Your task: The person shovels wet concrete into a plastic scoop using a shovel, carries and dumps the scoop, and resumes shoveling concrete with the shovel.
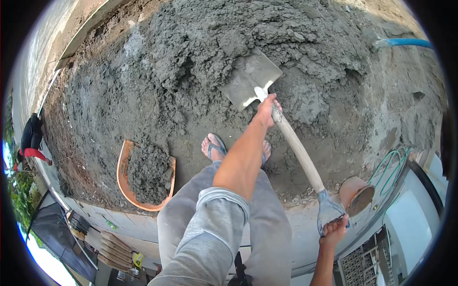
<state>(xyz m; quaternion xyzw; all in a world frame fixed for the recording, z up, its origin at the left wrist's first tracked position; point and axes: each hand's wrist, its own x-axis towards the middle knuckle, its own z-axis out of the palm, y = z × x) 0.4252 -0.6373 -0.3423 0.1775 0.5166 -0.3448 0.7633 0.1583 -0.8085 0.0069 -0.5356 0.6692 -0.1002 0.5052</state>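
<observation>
A shovel [298,145] lies slantwise across the view, its flat metal blade [249,76] resting against the edge of a heap of wet grey mortar [210,52]. Low on the wooden shaft, close to the blade's socket, my left hand [268,110] is wrapped round it. My right hand [335,229] grips the D-shaped handle at the other end. The blade's upper edge touches the mortar, and little or none lies on its face. Left of my feet [213,145], an orange container [123,178] holds a mound of mortar.
A round bucket [352,190] lies on its side near the handle. Beyond it are a coiled green hose [389,164] and a blue pipe [410,42]. A person in dark clothing [32,136] is at the far left. Stacked sacks [114,252] stand lower left.
</observation>
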